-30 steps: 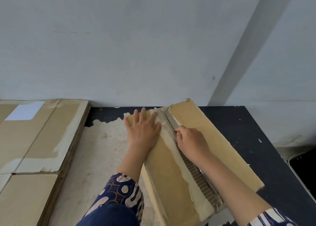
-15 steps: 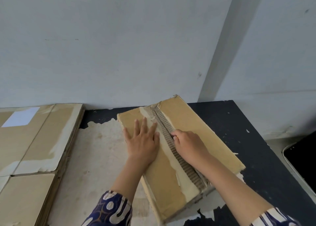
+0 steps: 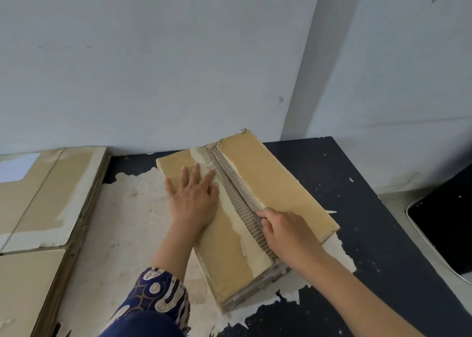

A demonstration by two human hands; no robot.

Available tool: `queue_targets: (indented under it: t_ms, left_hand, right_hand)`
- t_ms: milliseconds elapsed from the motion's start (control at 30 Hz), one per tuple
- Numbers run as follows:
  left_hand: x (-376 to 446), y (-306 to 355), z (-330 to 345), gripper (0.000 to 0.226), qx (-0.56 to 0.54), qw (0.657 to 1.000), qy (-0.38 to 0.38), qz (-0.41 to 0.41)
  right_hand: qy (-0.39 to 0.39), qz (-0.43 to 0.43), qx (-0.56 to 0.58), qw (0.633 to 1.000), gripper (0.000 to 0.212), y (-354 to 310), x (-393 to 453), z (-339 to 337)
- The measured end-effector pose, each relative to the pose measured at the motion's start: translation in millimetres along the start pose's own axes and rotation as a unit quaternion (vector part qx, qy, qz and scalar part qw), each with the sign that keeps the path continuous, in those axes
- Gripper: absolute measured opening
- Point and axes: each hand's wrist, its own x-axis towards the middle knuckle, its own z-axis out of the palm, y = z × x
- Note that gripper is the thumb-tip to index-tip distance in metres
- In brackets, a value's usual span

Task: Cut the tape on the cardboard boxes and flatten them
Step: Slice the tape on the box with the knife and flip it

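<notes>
Cardboard box [image 3: 275, 183], that is what all this is about, and it lies closed on the worn table [image 3: 383, 234], set slantwise, its far end close to the wall and its near end toward the person. From where I stand it looks a light thing, most likely empty, stiff across its broad panels but weak along the middle seam, where the outer paper has been torn off and the ribbed corrugation shows as a long grey stripe from end to end. The brown skin on either side of that stripe is peeled in pale ragged patches, and the near corner looks crushed and frayed. I would judge it apt to slide on the table under a pulling stroke, so it wants a flat palm on one flap to pin it, well clear of the seam, and that is just how the left hand [image 3: 195, 196] lies: fingers straight and spread, pressing on the left flap, holding nothing. The right hand [image 3: 286, 232] is curled tight round a cutter [image 3: 260, 215], of which only a sliver of dark blade and a touch of yellow handle show, the tip resting in the seam about midway along the box. To fold it down afterwards, the flap edges and corners seem the sensible places to take hold. To the left a stack of flattened boxes [image 3: 48, 183] lies on the same table.
</notes>
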Motion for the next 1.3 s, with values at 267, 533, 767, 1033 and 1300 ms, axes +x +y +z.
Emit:
queue_targets:
  t_ms: [267, 533, 767, 1033, 1300]
  left_hand:
    - [0.1, 1.3, 0.8, 0.046, -0.006, 1.000, 0.006, 0.000]
    - [-20.0, 11.3, 0.8, 0.046, -0.022, 1.000, -0.005, -0.005]
    - [-20.9, 13.8, 5.3, 0.047, -0.004, 1.000, 0.007, -0.011]
    - [-22.6, 14.7, 5.9, 0.045, -0.005, 1.000, 0.020, -0.014]
    - [-23.5, 17.2, 4.9, 0.043, -0.005, 0.999, 0.025, -0.021]
  right_hand:
    - [0.009, 0.008, 0.025, 1.000, 0.035, -0.2, -3.1, -0.1]
    - [0.019, 0.018, 0.022, 0.999, 0.034, -3.8, 0.1, 1.3]
    - [-0.022, 0.006, -0.043, 0.999, 0.033, 3.8, -17.4, -0.1]
    - [-0.019, 0.017, -0.016, 1.000, 0.033, 14.4, -60.3, -9.4]
    - [0.003, 0.024, -0.010, 1.000, 0.036, 18.2, -81.1, -10.4]
